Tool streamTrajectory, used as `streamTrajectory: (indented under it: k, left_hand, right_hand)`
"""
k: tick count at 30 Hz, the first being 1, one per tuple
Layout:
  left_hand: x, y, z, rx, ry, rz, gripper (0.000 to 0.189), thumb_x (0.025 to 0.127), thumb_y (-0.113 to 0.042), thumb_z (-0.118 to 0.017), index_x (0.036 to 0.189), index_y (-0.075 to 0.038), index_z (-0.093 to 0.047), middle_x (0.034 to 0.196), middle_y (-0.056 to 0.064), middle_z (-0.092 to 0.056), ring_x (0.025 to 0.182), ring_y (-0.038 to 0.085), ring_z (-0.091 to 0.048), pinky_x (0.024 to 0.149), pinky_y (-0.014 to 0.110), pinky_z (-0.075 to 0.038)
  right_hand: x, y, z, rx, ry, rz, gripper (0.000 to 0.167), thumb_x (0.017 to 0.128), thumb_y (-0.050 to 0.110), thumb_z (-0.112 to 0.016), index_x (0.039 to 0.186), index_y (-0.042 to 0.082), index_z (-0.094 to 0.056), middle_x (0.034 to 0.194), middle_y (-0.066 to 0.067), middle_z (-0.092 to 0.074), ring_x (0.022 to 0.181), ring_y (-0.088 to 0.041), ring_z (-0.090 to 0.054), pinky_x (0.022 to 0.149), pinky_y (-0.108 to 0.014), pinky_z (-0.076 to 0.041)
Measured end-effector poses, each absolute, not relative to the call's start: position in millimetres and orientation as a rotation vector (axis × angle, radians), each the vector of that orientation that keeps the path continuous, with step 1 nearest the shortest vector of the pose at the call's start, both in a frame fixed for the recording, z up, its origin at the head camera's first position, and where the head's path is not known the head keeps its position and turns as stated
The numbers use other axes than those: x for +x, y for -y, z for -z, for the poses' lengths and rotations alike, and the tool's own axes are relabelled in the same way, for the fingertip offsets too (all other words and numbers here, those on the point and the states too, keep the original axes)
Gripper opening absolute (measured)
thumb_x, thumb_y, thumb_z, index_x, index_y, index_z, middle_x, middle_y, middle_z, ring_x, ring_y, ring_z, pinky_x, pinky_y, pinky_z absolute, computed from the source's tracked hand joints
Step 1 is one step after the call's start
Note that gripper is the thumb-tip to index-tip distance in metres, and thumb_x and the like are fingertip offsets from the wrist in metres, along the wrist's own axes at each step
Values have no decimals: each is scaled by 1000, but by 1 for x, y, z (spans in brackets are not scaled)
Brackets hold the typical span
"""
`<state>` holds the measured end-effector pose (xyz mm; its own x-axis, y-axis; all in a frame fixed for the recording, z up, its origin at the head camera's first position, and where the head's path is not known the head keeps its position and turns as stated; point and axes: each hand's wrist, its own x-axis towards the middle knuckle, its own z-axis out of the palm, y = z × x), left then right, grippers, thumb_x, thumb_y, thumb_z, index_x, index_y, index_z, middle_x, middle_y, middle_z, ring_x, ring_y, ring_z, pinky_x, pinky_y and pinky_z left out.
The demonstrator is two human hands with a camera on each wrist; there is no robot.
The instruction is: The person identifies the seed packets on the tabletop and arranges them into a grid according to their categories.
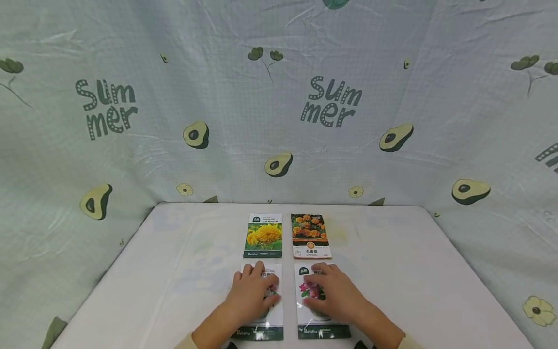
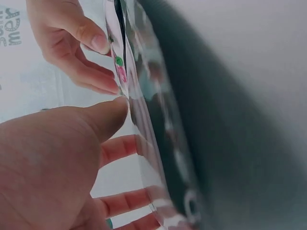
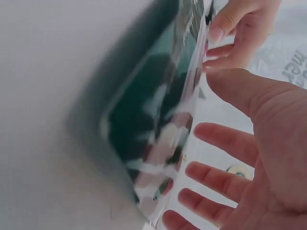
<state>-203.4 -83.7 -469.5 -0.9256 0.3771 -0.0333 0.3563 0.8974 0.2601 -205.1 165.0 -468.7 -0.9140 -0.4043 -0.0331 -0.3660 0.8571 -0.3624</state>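
Four flat seed packets would be a count, so: several seed packets lie in two rows. My left hand point(image 1: 253, 293) rests with its fingertips on the front left packet point(image 1: 274, 320), partly covering it. On the front right packet point(image 1: 307, 315), with pink flowers, the fingers of my right hand point(image 1: 337, 295) touch down, spread and slightly bent. Behind them lie a yellow sunflower packet point(image 1: 263, 235) and an orange marigold packet point(image 1: 310, 235). In the left wrist view, the left thumb and fingers touch the glossy packet point(image 2: 158, 124); in the right wrist view, the right fingers touch a packet point(image 3: 158, 110) without curling round it.
All the packets lie on a white table point(image 1: 174, 271). A pale curtain point(image 1: 244, 102) printed with avocados and lettering hangs behind the table and along both sides.
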Motion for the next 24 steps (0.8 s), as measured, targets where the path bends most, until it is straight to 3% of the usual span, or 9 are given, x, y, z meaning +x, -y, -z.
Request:
streamTrajectory:
  k: [15, 24]
  left_hand:
    - [-229, 134, 470, 395, -3162, -445, 54, 92, -43, -76, 141, -28, -60, 139, 12, -53, 133, 40, -45, 101, 59, -42]
    - [-250, 183, 473, 380, -3338, -417, 53, 95, -33, -73, 145, -22, -58, 149, 20, -49, 137, 45, -43, 103, 66, -40]
  right_hand:
    - [-241, -209, 468, -478, -3108, 749, 41, 93, 36, -76, 131, 21, -70, 144, -6, -57, 138, -33, -49, 110, -57, -45]
    - [-267, -255, 465, -553, -3256, 846, 42, 96, 27, -74, 134, 13, -67, 146, -15, -55, 138, -41, -47, 108, -63, -43]
